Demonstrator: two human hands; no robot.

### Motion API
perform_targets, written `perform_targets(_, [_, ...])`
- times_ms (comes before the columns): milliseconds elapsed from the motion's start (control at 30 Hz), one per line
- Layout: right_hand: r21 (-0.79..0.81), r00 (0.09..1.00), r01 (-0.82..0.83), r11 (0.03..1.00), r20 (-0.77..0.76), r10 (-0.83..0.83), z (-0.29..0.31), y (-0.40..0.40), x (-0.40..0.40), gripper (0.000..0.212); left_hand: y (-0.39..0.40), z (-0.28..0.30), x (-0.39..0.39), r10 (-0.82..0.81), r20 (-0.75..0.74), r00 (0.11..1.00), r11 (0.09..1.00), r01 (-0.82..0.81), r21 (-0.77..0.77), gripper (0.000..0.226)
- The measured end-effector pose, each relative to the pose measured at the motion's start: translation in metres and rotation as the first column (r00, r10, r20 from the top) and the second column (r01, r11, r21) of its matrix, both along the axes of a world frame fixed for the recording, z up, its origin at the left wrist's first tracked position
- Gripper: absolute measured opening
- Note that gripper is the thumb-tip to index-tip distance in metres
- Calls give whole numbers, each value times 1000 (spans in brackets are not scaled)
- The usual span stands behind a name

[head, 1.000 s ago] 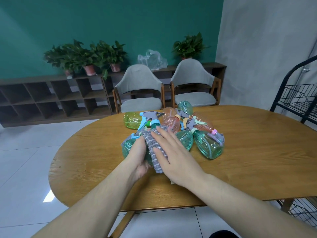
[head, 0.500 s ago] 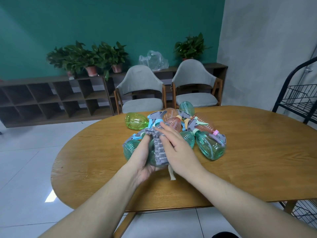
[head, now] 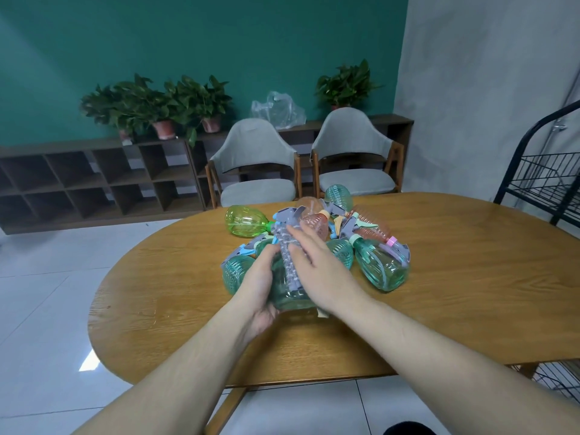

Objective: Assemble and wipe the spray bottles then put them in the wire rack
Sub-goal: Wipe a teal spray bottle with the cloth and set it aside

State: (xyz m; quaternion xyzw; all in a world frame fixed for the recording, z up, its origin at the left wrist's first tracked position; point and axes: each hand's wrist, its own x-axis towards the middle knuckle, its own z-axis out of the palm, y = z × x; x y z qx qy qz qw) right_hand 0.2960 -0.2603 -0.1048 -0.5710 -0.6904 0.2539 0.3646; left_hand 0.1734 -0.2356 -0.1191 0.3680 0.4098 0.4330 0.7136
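My left hand [head: 259,288] grips a clear teal spray bottle [head: 288,293] just above the wooden table [head: 470,293]. A grey knobbly cloth [head: 287,259] lies along the bottle, and my right hand [head: 320,268] presses it there with straight fingers. Behind them is a heap of bottles and spray heads: a green bottle [head: 246,221] on its side, a pink bottle [head: 315,226], a ribbed teal bottle [head: 235,273] at the left, and a teal bottle with a grey trigger head [head: 384,266] at the right.
A black wire rack [head: 547,180] stands past the table's right end. Two grey chairs [head: 255,171] face the far side of the table. Low shelves with potted plants [head: 157,105] line the teal wall.
My right hand has slid with the cloth up along the bottle, away from me. The bottle in my left hand is a little more raised, with more of its clear base showing.
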Motion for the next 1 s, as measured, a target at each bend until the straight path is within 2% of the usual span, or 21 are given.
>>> perform_targets(100, [142, 995, -57, 988, 85, 45, -16, -9, -1, 46, 3, -2, -4, 35, 23, 999, 999, -34, -17, 41])
perform_targets(233, [233, 977, -161, 959, 172, 122, -26, -17, 1, 44, 6, 0, -9, 75, 48, 996, 996, -73, -43, 40])
perform_targets(333, [307, 966, -234, 923, 181, 185, -30, -19, 3, 40, 8, 2, -14, 100, 94, 991, 990, -90, -107, 44])
perform_targets(467, [383, 954, -286, 878, 199, 224, -36, -20, 9, 40, 7, 2, -16, 99, 114, 989, 980, -77, -185, 69])
perform_targets(567, [422, 960, -274, 864, 175, 219, -39, -21, 10, 39, 1, 4, -16, 55, 150, 987, 985, -29, -172, 68])
perform_targets(733, [329, 977, -211, 920, 59, 203, -31, -15, 8, 36, -4, 1, -12, 17, 89, 996, 994, -7, -109, 52])
perform_targets(800, [269, 983, -184, 946, 21, 185, -24, -11, 6, 35, -3, -4, -8, 14, 10, 1000, 996, -13, -90, 44])
perform_targets(867, [190, 988, -136, 972, -40, 146, -14, -7, 4, 36, -4, -7, -6, 22, -73, 997, 995, -29, -91, 46])
perform_targets(933, [97, 985, -82, 992, -142, 95, -3, -4, 2, 38, -5, -8, -7, 7, -103, 995, 995, -16, -94, 52])
perform_targets(1000, [24, 943, 7, 1000, -334, 1, 6, -1, 3, 38, -6, -6, -8, -17, -91, 996, 996, 8, -91, 55])
